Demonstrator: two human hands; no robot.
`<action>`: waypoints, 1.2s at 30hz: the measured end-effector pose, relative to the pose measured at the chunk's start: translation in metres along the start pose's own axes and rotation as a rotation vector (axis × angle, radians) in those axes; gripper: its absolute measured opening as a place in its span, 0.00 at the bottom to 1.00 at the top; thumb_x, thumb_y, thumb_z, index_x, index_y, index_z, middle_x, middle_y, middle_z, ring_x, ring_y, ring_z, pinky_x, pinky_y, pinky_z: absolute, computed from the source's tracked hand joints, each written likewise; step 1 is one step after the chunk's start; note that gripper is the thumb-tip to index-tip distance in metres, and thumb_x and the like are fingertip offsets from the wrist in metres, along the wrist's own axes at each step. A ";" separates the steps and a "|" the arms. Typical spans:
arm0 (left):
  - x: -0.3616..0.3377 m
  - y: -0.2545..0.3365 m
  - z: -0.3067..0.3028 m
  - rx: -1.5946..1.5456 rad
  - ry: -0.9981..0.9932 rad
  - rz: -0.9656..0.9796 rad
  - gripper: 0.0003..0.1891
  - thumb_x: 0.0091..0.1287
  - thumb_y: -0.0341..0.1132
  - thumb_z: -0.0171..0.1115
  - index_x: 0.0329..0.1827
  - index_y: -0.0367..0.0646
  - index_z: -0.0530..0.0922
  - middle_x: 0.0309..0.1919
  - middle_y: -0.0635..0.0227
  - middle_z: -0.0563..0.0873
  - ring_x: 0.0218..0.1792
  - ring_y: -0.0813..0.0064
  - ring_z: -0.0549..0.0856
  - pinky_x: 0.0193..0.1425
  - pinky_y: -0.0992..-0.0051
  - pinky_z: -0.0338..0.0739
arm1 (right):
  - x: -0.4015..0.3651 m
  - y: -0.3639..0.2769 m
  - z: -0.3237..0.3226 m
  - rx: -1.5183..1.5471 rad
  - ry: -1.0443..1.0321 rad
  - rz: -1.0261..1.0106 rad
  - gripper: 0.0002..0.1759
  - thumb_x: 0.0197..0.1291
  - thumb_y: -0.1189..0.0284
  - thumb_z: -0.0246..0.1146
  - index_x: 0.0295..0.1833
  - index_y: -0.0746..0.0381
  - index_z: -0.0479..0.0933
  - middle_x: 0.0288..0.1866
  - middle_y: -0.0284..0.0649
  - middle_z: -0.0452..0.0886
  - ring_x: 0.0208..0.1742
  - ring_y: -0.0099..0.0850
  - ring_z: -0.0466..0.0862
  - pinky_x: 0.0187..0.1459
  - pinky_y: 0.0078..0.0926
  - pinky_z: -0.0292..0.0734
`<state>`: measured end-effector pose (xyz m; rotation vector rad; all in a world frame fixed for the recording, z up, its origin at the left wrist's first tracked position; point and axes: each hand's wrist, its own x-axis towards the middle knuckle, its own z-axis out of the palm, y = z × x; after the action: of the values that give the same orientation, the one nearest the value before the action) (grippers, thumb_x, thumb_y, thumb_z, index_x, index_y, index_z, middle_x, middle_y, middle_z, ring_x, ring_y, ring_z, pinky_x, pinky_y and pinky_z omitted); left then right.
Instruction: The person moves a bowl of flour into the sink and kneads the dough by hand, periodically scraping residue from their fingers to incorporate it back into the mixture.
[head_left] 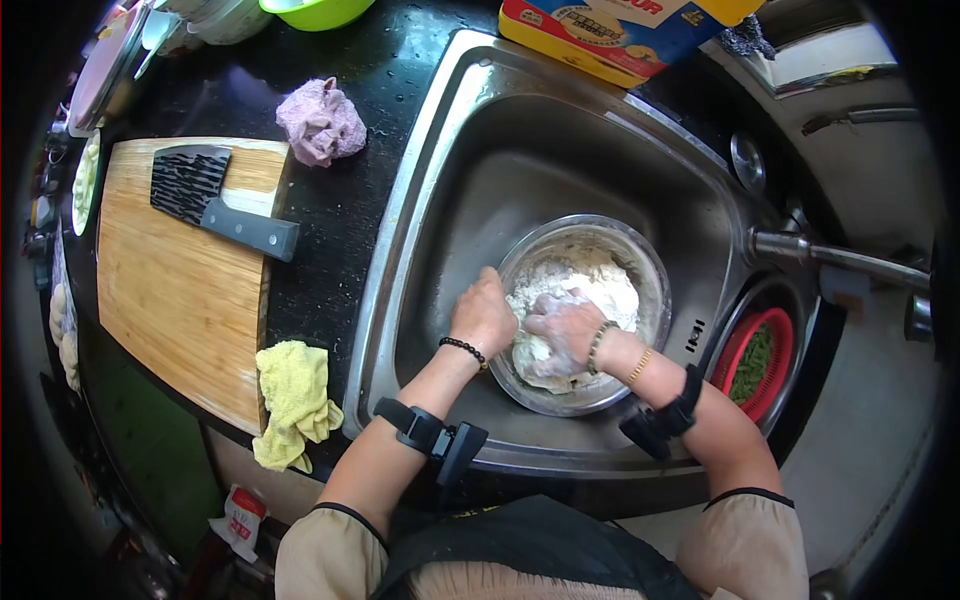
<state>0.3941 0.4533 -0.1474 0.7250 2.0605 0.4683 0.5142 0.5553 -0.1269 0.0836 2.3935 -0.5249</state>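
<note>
A round metal bowl [657, 275] sits in the sink, holding white flour [607, 287] and a lumpy dough [545, 362]. My left hand [484, 318] is closed on the bowl's left rim, thumb side toward the rim. Inside the bowl, my right hand [566, 328] presses into the floury dough with curled fingers. Flour coats its knuckles, and its fingertips are partly buried in the dough.
The bowl stands in a steel sink [470, 185] with a faucet [845, 258] at right. A red basket of greens [755, 365] sits beside it. Left are a cutting board [180, 300], a cleaver [225, 205], a yellow cloth [295, 400] and a purple cloth [322, 122].
</note>
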 end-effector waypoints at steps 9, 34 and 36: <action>0.001 0.000 0.000 -0.026 -0.016 -0.032 0.11 0.53 0.24 0.52 0.40 0.31 0.68 0.36 0.39 0.80 0.42 0.44 0.80 0.50 0.57 0.73 | -0.076 -0.010 0.044 0.020 0.622 0.158 0.13 0.46 0.60 0.62 0.24 0.58 0.73 0.33 0.38 0.74 0.38 0.35 0.75 0.45 0.40 0.61; -0.002 0.002 0.004 -0.109 0.049 -0.057 0.09 0.53 0.22 0.50 0.37 0.30 0.65 0.32 0.37 0.78 0.38 0.40 0.79 0.45 0.52 0.72 | 0.048 0.024 0.050 -0.059 0.250 0.260 0.16 0.57 0.58 0.48 0.32 0.55 0.78 0.36 0.40 0.79 0.43 0.36 0.77 0.52 0.43 0.60; -0.002 0.002 0.005 -0.093 0.047 -0.059 0.09 0.53 0.22 0.50 0.37 0.30 0.65 0.32 0.37 0.78 0.37 0.40 0.79 0.45 0.52 0.72 | 0.056 0.029 0.055 -0.073 0.331 0.246 0.16 0.57 0.59 0.48 0.32 0.55 0.78 0.36 0.41 0.79 0.43 0.36 0.77 0.52 0.43 0.61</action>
<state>0.3998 0.4538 -0.1471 0.6012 2.0836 0.5484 0.5101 0.5565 -0.2107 0.4585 2.6685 -0.3265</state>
